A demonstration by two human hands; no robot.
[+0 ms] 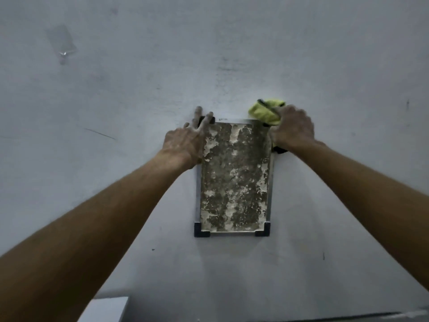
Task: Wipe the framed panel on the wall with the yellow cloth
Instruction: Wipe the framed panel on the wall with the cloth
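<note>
While the right hand point(293, 129) has its fingers curled down over the yellow cloth point(267, 112), clamping the wad against the top right corner of the framed panel point(234, 177), the left hand point(185, 138) lies flat. Its fingers are straight and splayed across the panel's top left corner, tips reaching onto the wall point(116, 66) above. It holds nothing, looks like a brace only.

Cloth: soft, limp and light, with a microfibre look and a dark trim strip along one edge. It wads easily, so a full-palm bunch beats a pinch: more contact, less chance of it slipping out. A loose part sticks out above the knuckles.

Panel: hangs upright mid-wall, well away from any wall edge in view. Thin metal-looking frame. The black corner pieces point(202, 230) show at the bottom two corners; the top ones are mostly under the hands. Face is mottled dark with pale flaky patches and looks rough and crusted, not slick. Expect drag on the cloth and flakes coming off.

It reads as stiff, flat and probably light. The fixing to the wall is hidden, so treat it as loose: brace on a corner or frame rail, not the face, and push in toward the wall rather than sideways. Can't tell if the face is glass, so moderate pressure.

Low left, well below the panel, sits a white box-like thing point(104, 307), not involved.
</note>
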